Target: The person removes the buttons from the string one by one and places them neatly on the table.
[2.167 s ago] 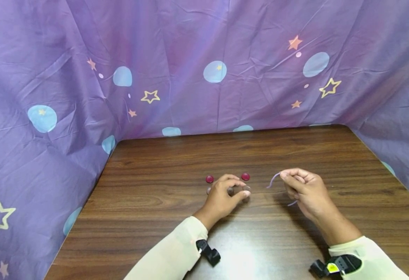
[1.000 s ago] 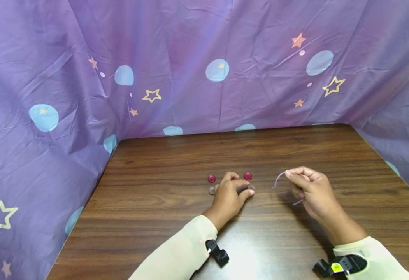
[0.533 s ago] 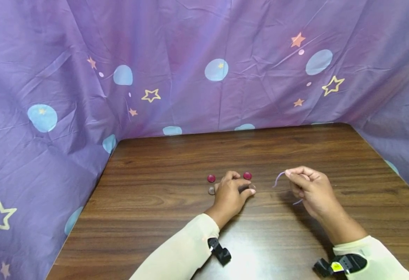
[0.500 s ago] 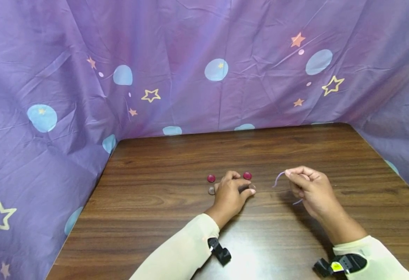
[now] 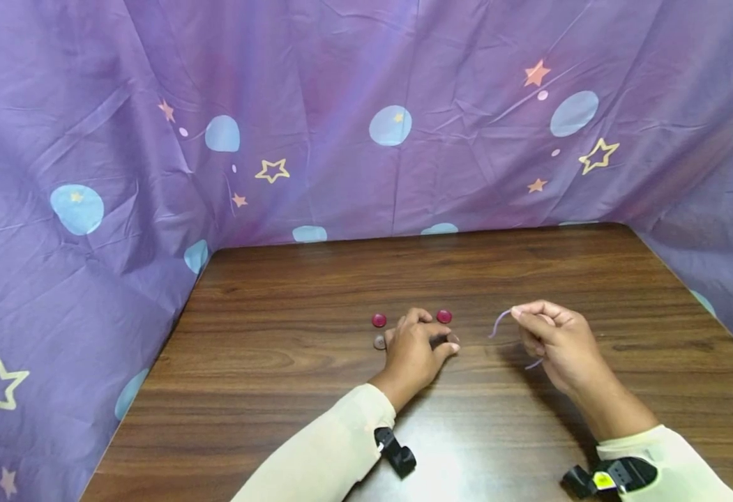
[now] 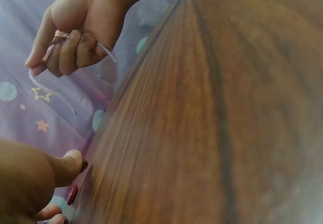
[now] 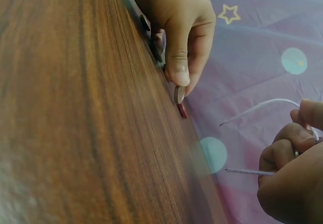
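My left hand (image 5: 411, 355) is low over the table, thumb and index finger pinching a brown button (image 7: 179, 94) by its edge. Just behind it lies a red button (image 5: 444, 316). Another red button (image 5: 379, 320) and a grey-brown button (image 5: 379, 341) rest left of the hand, whose palm and fingers hide part of the tabletop. My right hand (image 5: 557, 341), raised to the right, grips a thin lilac cord (image 5: 499, 322). One end of the cord curves out past thumb and index fingertip; the other end (image 7: 247, 171) sticks out below the curled fingers.
The wood-grain table (image 5: 291, 293) runs back to a purple curtain (image 5: 316, 125) printed with stars and blue dots, which also hangs at both sides. Black straps (image 5: 395, 452) sit on both sleeved wrists.
My left hand has shifted slightly right with the brown button, uncovering more of the grey-brown button at its left. The right hand holds the cord in nearly the same place.
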Demonstrator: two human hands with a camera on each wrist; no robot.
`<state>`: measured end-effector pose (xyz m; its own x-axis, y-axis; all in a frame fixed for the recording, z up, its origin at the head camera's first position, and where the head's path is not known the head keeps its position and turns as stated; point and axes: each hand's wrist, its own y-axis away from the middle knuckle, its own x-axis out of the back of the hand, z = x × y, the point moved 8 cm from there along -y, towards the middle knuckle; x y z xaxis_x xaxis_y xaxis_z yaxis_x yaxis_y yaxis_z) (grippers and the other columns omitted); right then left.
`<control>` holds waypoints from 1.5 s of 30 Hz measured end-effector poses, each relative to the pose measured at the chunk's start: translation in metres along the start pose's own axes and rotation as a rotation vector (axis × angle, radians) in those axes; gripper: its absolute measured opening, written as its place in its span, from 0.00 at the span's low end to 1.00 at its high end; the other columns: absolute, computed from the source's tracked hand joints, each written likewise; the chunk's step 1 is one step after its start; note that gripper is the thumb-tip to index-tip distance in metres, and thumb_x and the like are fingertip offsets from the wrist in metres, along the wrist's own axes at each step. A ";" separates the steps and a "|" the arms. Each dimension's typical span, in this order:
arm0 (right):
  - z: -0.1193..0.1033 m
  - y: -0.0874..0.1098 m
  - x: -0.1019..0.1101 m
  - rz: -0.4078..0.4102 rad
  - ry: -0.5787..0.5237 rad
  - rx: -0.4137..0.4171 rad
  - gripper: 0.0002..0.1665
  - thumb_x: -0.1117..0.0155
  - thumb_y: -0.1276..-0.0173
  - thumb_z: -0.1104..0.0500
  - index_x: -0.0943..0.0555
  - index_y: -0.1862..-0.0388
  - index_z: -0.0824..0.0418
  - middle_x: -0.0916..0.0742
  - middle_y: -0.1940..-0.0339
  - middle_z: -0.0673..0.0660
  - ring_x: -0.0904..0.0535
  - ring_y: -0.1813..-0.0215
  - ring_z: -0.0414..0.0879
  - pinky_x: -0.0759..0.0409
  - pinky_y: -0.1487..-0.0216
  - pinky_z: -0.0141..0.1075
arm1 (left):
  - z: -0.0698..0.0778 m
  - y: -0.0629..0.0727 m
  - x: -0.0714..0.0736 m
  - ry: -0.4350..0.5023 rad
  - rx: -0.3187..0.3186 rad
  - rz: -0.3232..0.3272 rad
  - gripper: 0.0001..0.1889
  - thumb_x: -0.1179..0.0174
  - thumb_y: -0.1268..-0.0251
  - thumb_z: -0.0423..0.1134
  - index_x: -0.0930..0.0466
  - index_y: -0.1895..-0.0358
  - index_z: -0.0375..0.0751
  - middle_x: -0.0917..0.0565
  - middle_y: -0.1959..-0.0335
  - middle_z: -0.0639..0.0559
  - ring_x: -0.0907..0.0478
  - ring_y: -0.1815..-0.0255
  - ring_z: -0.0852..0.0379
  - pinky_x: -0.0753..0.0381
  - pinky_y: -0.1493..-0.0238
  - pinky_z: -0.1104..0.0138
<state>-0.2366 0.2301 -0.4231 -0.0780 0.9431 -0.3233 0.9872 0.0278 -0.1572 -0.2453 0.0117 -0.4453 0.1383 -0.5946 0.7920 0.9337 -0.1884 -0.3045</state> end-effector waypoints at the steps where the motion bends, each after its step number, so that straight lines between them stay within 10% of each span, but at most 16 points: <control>1: 0.000 0.000 0.000 -0.002 -0.002 -0.003 0.22 0.44 0.19 0.74 0.09 0.65 0.55 0.23 0.83 0.43 0.51 0.75 0.51 0.58 0.73 0.44 | 0.000 0.000 0.000 -0.006 -0.001 -0.001 0.15 0.20 0.41 0.54 0.04 0.51 0.59 0.13 0.44 0.54 0.16 0.45 0.53 0.29 0.49 0.60; 20: 0.003 -0.002 0.003 -0.011 -0.031 -0.044 0.21 0.46 0.17 0.73 0.10 0.59 0.55 0.22 0.78 0.43 0.40 0.78 0.41 0.54 0.71 0.41 | 0.000 0.000 -0.003 -0.042 0.039 -0.005 0.15 0.20 0.42 0.53 0.04 0.51 0.61 0.14 0.49 0.56 0.19 0.46 0.56 0.31 0.48 0.60; 26: 0.002 -0.003 0.003 -0.100 -0.174 -0.055 0.23 0.60 0.17 0.75 0.21 0.41 0.56 0.17 0.69 0.48 0.26 0.71 0.39 0.54 0.68 0.39 | 0.000 0.000 -0.004 -0.045 0.038 0.002 0.15 0.19 0.42 0.53 0.04 0.51 0.60 0.14 0.50 0.56 0.19 0.47 0.56 0.31 0.48 0.61; 34: 0.003 -0.006 0.003 -0.120 -0.270 -0.032 0.08 0.58 0.10 0.68 0.36 0.42 0.57 0.13 0.64 0.53 0.22 0.69 0.43 0.52 0.69 0.35 | 0.000 0.000 -0.005 -0.040 0.040 0.001 0.15 0.20 0.41 0.53 0.04 0.51 0.60 0.13 0.49 0.56 0.20 0.46 0.56 0.31 0.47 0.60; 41: 0.002 -0.004 0.003 -0.098 -0.105 -0.012 0.12 0.50 0.10 0.53 0.39 0.44 0.59 0.14 0.65 0.49 0.18 0.69 0.40 0.21 0.70 0.26 | 0.000 0.000 -0.005 -0.052 0.048 -0.002 0.14 0.20 0.40 0.53 0.04 0.52 0.61 0.14 0.49 0.56 0.20 0.46 0.56 0.30 0.47 0.59; 45: 0.001 -0.003 0.005 -0.065 -0.092 -0.014 0.14 0.46 0.12 0.53 0.36 0.42 0.59 0.14 0.67 0.48 0.20 0.71 0.39 0.20 0.71 0.26 | 0.001 0.000 -0.005 -0.054 0.055 -0.003 0.14 0.20 0.40 0.53 0.04 0.51 0.61 0.13 0.49 0.56 0.20 0.46 0.56 0.30 0.47 0.59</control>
<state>-0.2402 0.2349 -0.4250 -0.1535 0.9047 -0.3975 0.9814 0.0927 -0.1680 -0.2461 0.0150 -0.4484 0.1515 -0.5508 0.8208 0.9507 -0.1460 -0.2735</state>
